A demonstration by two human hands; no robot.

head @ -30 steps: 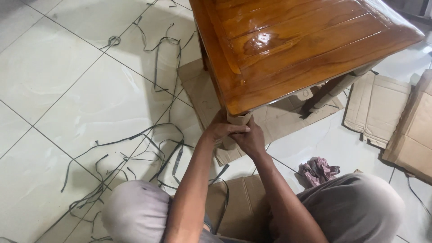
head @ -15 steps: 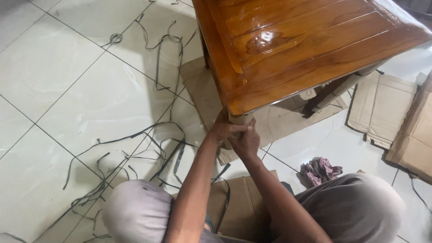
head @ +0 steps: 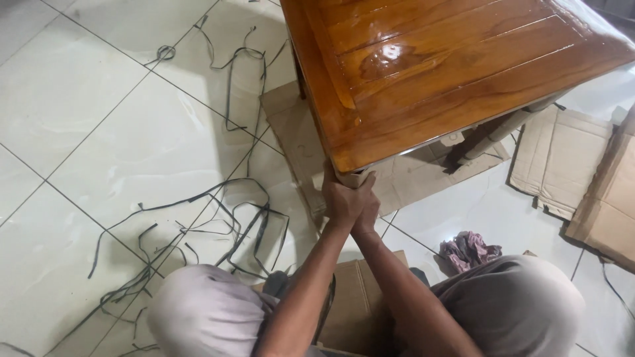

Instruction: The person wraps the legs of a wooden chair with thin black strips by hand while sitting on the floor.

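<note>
Hands (head: 350, 201) unmoved, clasped under table corner (head: 347, 168)

A flattened brown cardboard sheet (head: 397, 178) is lying on the floor under the glossy wooden tabletop (head: 456, 73), just beyond the left grip (head: 340, 198) and right grip (head: 366, 208), which are closing together around a cardboard-wrapped leg (head: 354, 178) at the near corner. Far to the right of the right grip, a folded tan carton panel (head: 562, 158) is lying flat, and a larger brown carton (head: 612, 205) is resting at the frame's right edge. Nearer the person than both grips, another brown carton (head: 354, 304) is sitting between the knees
</note>
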